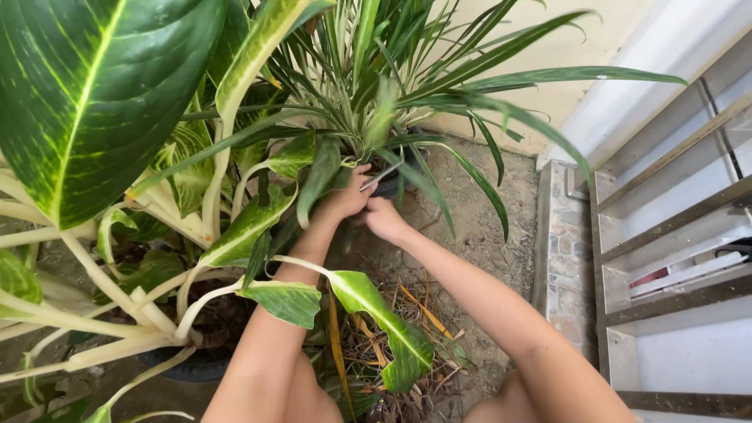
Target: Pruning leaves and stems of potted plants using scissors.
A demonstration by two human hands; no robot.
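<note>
Left hand closed among strap-shaped leaves at base of spiky plant, at 12 o'clock. Right hand just beside, fingers gripping slim metal tool. Broad, glossy variegated leaves overhanging at 9 o'clock; dry litter below; pebbled ledge at 3 o'clock.
</note>
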